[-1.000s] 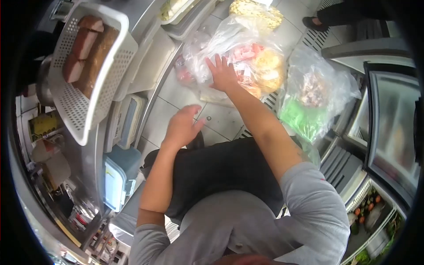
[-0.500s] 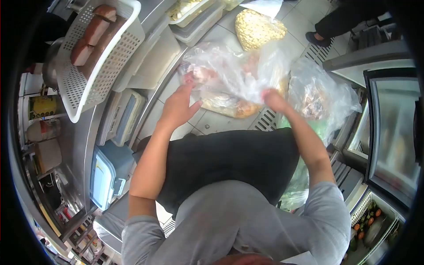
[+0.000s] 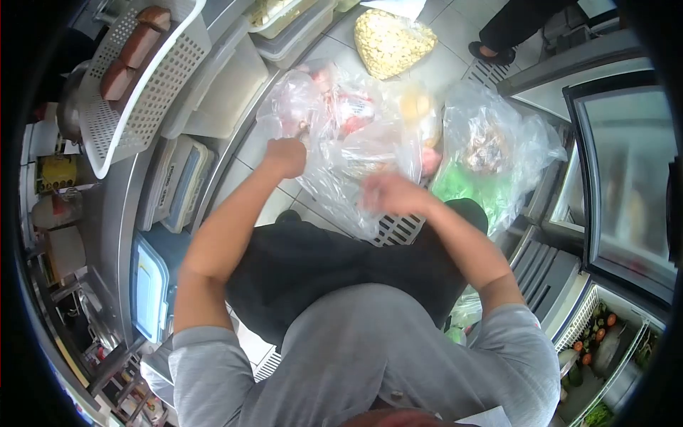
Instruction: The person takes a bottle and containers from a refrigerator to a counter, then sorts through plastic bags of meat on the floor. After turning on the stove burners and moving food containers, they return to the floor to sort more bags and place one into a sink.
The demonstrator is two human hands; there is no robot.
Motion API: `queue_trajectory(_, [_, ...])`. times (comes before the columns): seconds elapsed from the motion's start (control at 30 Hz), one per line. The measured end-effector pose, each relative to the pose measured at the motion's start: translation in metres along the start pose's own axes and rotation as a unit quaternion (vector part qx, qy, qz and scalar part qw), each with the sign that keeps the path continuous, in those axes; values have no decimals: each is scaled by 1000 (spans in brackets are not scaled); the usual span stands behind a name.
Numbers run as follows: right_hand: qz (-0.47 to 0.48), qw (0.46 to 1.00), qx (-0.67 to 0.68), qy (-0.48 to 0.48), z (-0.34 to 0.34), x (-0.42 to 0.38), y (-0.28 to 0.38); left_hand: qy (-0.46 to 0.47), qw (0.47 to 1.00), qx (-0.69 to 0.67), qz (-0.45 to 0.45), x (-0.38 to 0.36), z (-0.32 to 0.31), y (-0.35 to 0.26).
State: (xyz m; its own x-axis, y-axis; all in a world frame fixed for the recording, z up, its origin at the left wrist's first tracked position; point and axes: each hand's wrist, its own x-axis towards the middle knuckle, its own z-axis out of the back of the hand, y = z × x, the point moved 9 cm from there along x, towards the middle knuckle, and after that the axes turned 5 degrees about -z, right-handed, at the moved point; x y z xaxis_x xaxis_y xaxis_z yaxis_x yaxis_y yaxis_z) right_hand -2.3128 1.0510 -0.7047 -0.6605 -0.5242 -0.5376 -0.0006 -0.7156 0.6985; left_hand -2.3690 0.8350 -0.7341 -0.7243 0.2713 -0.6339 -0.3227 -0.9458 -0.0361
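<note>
On your floor: a bag of pale kernels, a clear bag over green contents. Left: a white perforated basket holding brown blocks, lidded containers. Right: a glass-door fridge.

Grey short-sleeved shirt — sleeves end above elbows, forearms bare. Small button visible on shirt front near bottom edge of view. Black apron or dark garment over lap below shirt. Left hand and right hand bare — no gloves; rings, watch not discernible. Dark shoe tip visible beyond apron edge.
</note>
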Motion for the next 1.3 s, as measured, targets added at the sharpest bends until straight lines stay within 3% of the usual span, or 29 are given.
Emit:
queue_trajectory(0.03, [-15,991,33,-126,37,12,-3,-10,1000,11,-4,-8,9,7])
queue_trajectory(0.07, [53,942,-139,-302,70,8,18,-19,1000,21,-9,-16,16,12])
queue_trajectory(0.13, [97,831,-389,-386,81,20,27,-9,999,40,-24,-39,17,13])
queue_trajectory(0.17, [78,823,-471,-307,67,49,-5,-4,998,48,-31,-50,14,10])
queue_trajectory(0.23, [-38,865,-470,-173,77,98,-65,-23,998,28,-42,-72,13,4])
queue_trajectory(0.27, [-135,907,-383,-116,93,118,-95,-31,998,17,-47,-78,15,4])
queue_trajectory(0.33, [-136,911,-150,-358,178,101,-92,-51,998,-3,-21,-93,24,14])
queue_trajectory(0.37, [-13,867,-144,-478,222,111,-116,-64,998,-9,-9,-97,29,20])
queue_trajectory(0.43, [-56,816,-146,-557,309,64,-105,-153,987,-48,-14,-104,38,36])
queue_trajectory(0.47, [-18,819,-62,-570,348,34,-95,-198,978,-68,-18,-109,38,49])
queue_trajectory(0.57, [-5,819,19,-573,421,-12,-88,-382,904,-185,-56,-120,35,120])
queue_trajectory(0.67, [-61,808,0,-586,440,-31,-55,-328,855,-400,33,-162,80,146])
queue_trajectory(0.73, [0,843,27,-538,447,-29,-66,-389,831,-392,-59,-196,112,73])
queue_trajectory(0.77, [31,857,39,-512,450,-26,-68,-349,838,-414,-64,-201,111,43])
queue_trajectory(0.8, [-10,842,-65,-536,445,-31,-60,-367,842,-371,-137,-208,117,10])
queue_trajectory(0.87, [-84,779,-267,-561,404,-47,-22,-356,870,-298,-165,-211,103,-31])
queue_trajectory(0.93, [96,774,-269,-566,338,-66,60,-338,891,-234,-195,-205,83,-63])
queue_trajectory(1.0, [275,810,-236,-462,240,-56,139,-299,901,-189,-250,-197,56,-108])
queue_trajectory(1.03, [289,860,-202,-369,196,-32,154,-259,906,-187,-277,-197,48,-130])
queue_trajectory(1.1, [322,799,-401,-312,124,11,168,-211,918,-171,-290,-207,43,-153])
queue_trajectory(1.17, [316,757,-483,-307,86,57,137,-187,923,-171,-289,-219,34,-160])
queue_trajectory(1.23, [111,822,-558,-19,52,123,60,-169,929,-175,-279,-228,23,-154])
queue_trajectory(1.3, [56,909,-412,16,56,130,29,-188,935,-162,-254,-231,20,-134])
